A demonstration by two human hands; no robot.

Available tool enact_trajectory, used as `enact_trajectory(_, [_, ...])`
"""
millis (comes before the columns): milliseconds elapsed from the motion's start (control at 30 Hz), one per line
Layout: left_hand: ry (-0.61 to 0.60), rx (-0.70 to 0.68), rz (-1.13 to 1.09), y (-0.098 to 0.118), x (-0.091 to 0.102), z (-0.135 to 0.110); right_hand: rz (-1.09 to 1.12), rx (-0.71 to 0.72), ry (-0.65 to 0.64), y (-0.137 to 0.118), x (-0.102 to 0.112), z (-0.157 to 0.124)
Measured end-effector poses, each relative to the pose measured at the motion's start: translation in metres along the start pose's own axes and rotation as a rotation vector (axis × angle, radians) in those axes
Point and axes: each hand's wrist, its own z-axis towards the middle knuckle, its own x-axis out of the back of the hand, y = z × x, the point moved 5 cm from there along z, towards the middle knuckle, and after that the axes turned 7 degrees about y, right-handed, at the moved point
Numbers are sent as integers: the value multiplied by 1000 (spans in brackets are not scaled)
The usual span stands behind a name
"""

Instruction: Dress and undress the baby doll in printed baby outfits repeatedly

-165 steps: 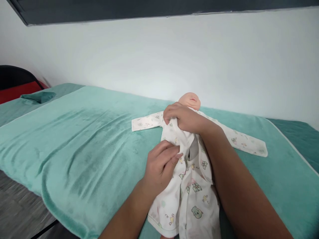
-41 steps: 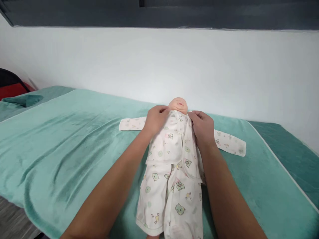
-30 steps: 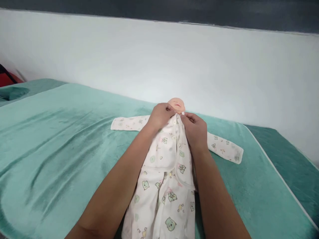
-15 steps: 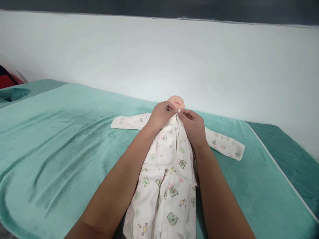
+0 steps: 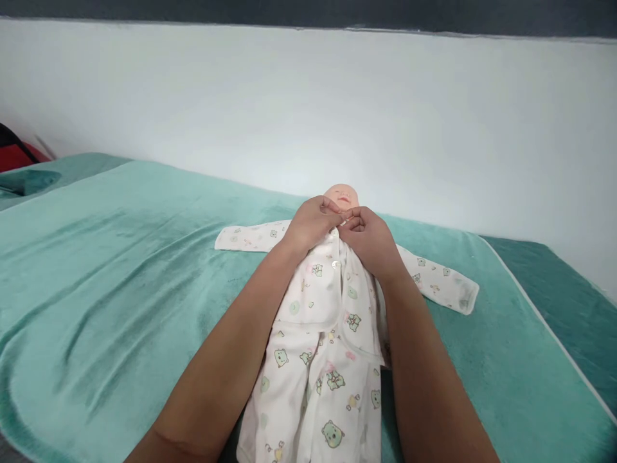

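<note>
A baby doll lies on its back, dressed in a white printed baby jacket and matching trousers. At its neck, my left hand pinches the jacket's collar edge. My right hand is closed on the collar from the other side, its fingertips meeting those of the left. Below the hands, the jacket front hangs apart along a row of buttons. Both sleeves stretch out sideways. The fingers hide the collar's fastening.
A light teal blanket with soft creases lies under the doll, over a darker green cover at the right. Behind stands a white wall with a dark band on top. Something red shows at the far left.
My right fingertips have moved left and slightly up, closing against my left ones at the collar. The white collar bit seen between them before is now mostly covered.
</note>
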Motion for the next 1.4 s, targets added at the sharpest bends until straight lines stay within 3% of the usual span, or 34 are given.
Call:
enact_trajectory(267, [-83,88,-210,-3,1,1,5,-54,21,-1,0,-3])
enact_trajectory(500, [-78,-17,-55,-3,3,1,-35,-71,20,-3,7,-9])
enact_trajectory(733, [-120,-85,-25,-4,7,-1,-53,24,164,-4,10,-12])
enact_trajectory(1033, [-155,-234,93,4,8,-4,-148,138,159,-7,10,-13])
enact_trajectory(1233, [-66,-300,258,6,9,-6,-133,165,223,-5,13,-13])
enact_trajectory(1400, [-28,-327,309,3,8,-6,-167,176,158,-5,11,-12])
